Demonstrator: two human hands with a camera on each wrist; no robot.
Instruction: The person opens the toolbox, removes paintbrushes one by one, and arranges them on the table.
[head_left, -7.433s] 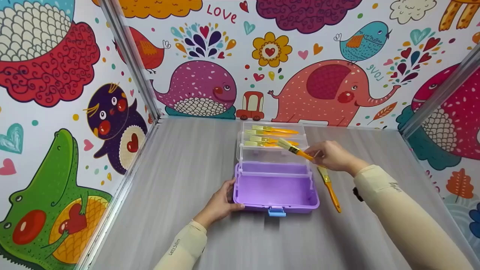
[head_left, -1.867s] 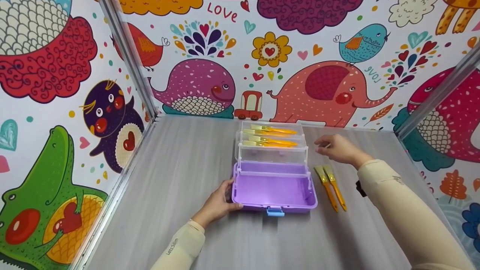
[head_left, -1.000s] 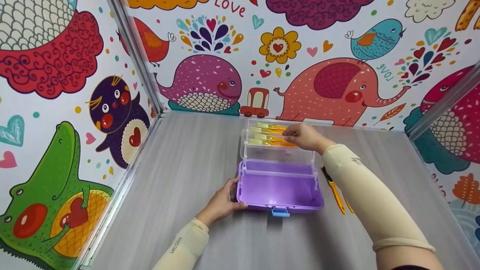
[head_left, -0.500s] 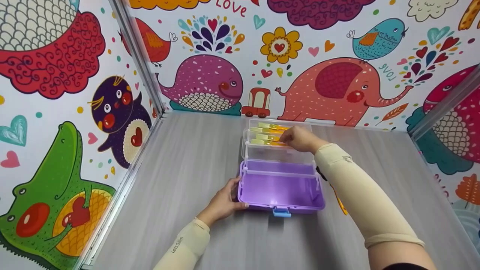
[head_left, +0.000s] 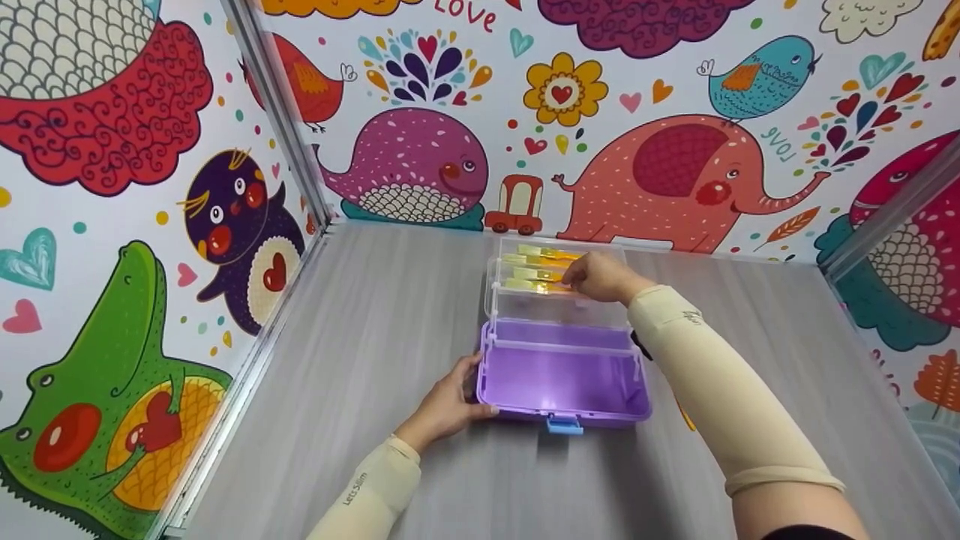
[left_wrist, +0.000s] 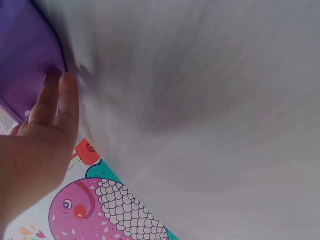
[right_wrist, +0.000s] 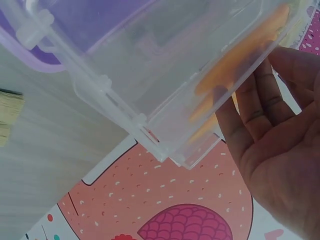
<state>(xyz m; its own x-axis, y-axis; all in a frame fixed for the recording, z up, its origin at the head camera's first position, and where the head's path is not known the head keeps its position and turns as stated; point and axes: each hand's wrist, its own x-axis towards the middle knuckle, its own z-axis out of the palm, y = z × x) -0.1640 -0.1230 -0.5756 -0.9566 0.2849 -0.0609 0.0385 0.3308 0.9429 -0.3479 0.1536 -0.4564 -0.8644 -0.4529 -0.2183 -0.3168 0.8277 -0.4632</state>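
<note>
Purple box [head_left: 562,377] gripped in my left hand [head_left: 448,405], my right hand [head_left: 602,277] has reached the brushes [head_left: 545,276], making them graspable, pinch unclear.

1 box [head_left: 562,375], 1 latch [head_left: 564,425], 4 boxed brushes [head_left: 529,285], 2 loose brushes [right_wrist: 10,108], 2 sleeves [head_left: 729,382].

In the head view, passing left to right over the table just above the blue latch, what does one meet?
Left hand, purple box, orange brush handle, right sleeve.

Purple box [head_left: 562,379] — orange-handled brushes [head_left: 536,286]
</note>
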